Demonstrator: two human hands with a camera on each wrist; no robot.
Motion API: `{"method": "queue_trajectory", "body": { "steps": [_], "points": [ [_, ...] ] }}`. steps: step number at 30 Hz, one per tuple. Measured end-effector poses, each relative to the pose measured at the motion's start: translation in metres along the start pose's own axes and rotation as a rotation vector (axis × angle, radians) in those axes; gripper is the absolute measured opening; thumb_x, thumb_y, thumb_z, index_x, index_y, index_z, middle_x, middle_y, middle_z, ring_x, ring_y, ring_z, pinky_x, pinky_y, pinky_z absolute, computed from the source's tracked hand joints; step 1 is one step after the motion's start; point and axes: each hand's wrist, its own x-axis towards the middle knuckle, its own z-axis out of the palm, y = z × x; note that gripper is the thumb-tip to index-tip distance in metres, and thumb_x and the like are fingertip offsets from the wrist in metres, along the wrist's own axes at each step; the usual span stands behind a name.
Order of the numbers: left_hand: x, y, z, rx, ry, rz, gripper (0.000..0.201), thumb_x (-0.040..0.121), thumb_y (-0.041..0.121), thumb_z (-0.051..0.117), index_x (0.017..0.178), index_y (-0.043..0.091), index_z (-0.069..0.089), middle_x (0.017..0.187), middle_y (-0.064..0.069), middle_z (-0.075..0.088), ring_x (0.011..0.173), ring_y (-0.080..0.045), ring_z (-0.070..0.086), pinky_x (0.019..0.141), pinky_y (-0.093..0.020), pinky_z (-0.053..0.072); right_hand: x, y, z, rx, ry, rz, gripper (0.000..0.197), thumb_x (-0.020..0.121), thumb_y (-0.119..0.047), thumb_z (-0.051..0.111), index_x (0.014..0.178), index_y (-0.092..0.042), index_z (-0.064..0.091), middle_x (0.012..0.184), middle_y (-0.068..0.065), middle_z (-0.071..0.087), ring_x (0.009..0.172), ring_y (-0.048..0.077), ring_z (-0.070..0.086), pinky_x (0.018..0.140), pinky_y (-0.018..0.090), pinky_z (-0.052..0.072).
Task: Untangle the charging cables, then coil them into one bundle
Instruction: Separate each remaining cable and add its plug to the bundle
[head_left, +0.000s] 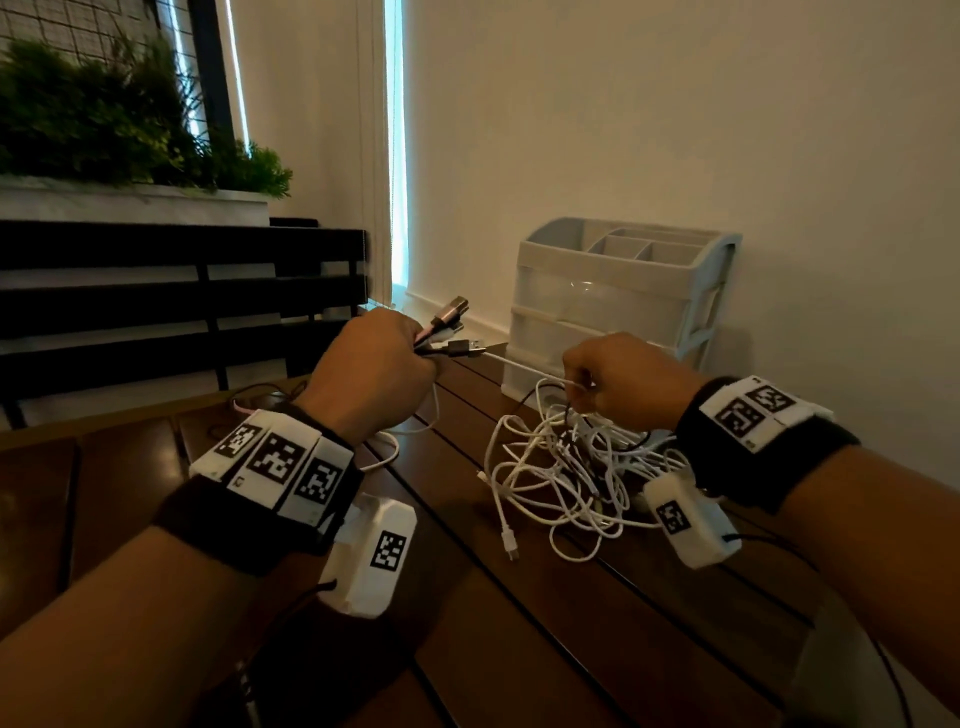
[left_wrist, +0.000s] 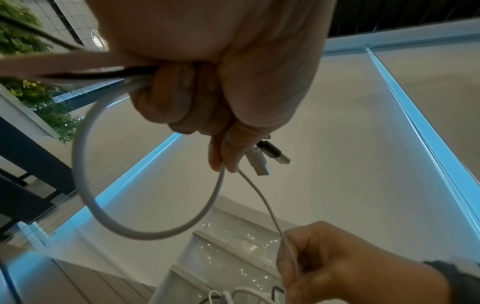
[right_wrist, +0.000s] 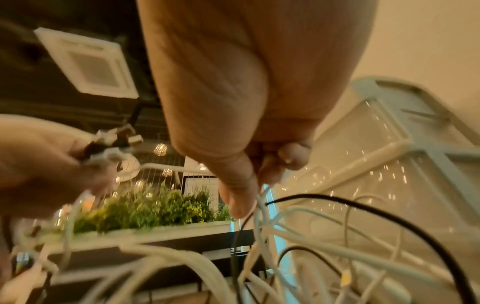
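Currently left hand (head_left: 371, 364) grips several cable plug ends (head_left: 457, 332); right hand (head_left: 618, 382) pinches one white cable (head_left: 524, 366) stretched between them, above tangle (head_left: 566, 478) on surface (head_left: 519, 623).

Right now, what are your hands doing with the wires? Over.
Left hand grips several plug ends. Right hand pinches one white cable stretched between both. Tangle on table not yet undone.

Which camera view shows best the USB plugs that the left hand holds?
The left wrist view: two USB plugs stick out sharply below the left hand. The head view shows them smaller; the right wrist view only blurred.
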Motion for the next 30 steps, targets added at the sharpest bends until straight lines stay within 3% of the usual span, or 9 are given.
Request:
{"method": "queue_trajectory", "body": {
  "steps": [4,7,12,14,17,20,23,27,30],
  "points": [
    [0.0,-0.006,-0.006,0.029,0.039,-0.043,0.017,0.086,0.023,0.066,0.091,0.008,0.072,0.073,-0.009,0.063,0.068,-0.024,0.06,0.054,-0.028,0.038,-0.005,-0.005,-0.008,0.449,-0.141,0.083,0.006,0.09,-0.013,0.063,0.085,-0.016,0.061,0.077,-0.002,0.07,0.068,0.011,0.067,0.056,0.019,0.05],
    [0.002,-0.009,-0.011,0.025,0.028,-0.047,0.016,0.084,0.022,0.068,0.09,0.007,0.073,0.071,-0.008,0.062,0.067,-0.024,0.06,0.054,-0.028,0.038,-0.005,-0.003,-0.009,0.452,-0.341,0.166,0.01,0.097,-0.019,0.054,0.092,-0.015,0.061,0.085,0.0,0.072,0.071,0.015,0.07,0.057,0.024,0.052],
    [-0.003,-0.001,-0.011,0.02,0.157,-0.004,0.021,0.083,0.023,0.069,0.099,0.012,0.062,0.087,-0.002,0.059,0.08,-0.021,0.057,0.066,-0.029,0.038,0.006,-0.012,-0.024,0.108,0.232,0.012,0.011,0.088,-0.01,0.059,0.08,-0.014,0.065,0.071,-0.005,0.06,0.074,0.017,0.059,0.073,0.034,0.051],
    [-0.008,0.011,-0.01,-0.108,0.177,0.033,0.019,0.088,0.024,0.066,0.103,0.019,0.055,0.088,0.004,0.055,0.075,-0.012,0.052,0.065,-0.022,0.037,0.003,-0.025,-0.024,0.026,0.161,-0.048,0.008,0.088,-0.015,0.061,0.083,-0.015,0.067,0.078,-0.002,0.064,0.079,0.017,0.06,0.078,0.035,0.051],
    [-0.016,0.031,0.0,-0.276,0.062,0.073,0.014,0.094,0.024,0.057,0.081,0.02,0.057,0.068,0.005,0.052,0.055,-0.003,0.046,0.047,-0.015,0.031,-0.003,-0.045,-0.016,0.08,0.087,-0.098,0.011,0.089,-0.024,0.064,0.09,-0.013,0.068,0.084,0.001,0.067,0.081,0.018,0.062,0.078,0.037,0.052],
    [-0.024,0.035,0.014,-0.283,-0.129,0.03,0.033,0.095,0.021,0.056,0.063,0.013,0.058,0.056,0.0,0.048,0.049,-0.011,0.044,0.047,-0.021,0.032,-0.002,-0.055,-0.013,0.284,0.15,-0.099,0.012,0.089,-0.022,0.063,0.09,-0.011,0.067,0.081,0.004,0.066,0.072,0.02,0.063,0.073,0.042,0.054],
    [-0.024,0.029,0.018,-0.181,-0.191,0.0,0.028,0.093,0.021,0.055,0.075,0.003,0.067,0.061,-0.007,0.054,0.055,-0.02,0.046,0.055,-0.029,0.035,-0.003,-0.056,-0.008,0.35,0.147,-0.105,0.012,0.092,-0.022,0.06,0.094,-0.012,0.066,0.083,0.005,0.066,0.068,0.019,0.062,0.068,0.04,0.055],
    [-0.015,0.022,0.002,-0.069,-0.07,0.018,0.026,0.093,0.019,0.056,0.075,0.003,0.064,0.062,-0.005,0.053,0.059,-0.023,0.048,0.052,-0.03,0.033,-0.002,-0.037,-0.001,0.172,-0.091,-0.078,0.011,0.095,-0.022,0.055,0.09,-0.015,0.061,0.08,-0.003,0.06,0.068,0.009,0.055,0.064,0.025,0.044],
    [-0.009,0.016,-0.015,-0.017,0.034,0.045,0.026,0.093,0.022,0.056,0.073,0.008,0.064,0.063,-0.002,0.053,0.058,-0.017,0.05,0.051,-0.029,0.034,0.005,-0.013,-0.002,0.083,0.027,0.041,0.012,0.095,-0.02,0.054,0.086,-0.014,0.059,0.082,0.001,0.059,0.08,0.021,0.057,0.069,0.03,0.041]
  ]
}}
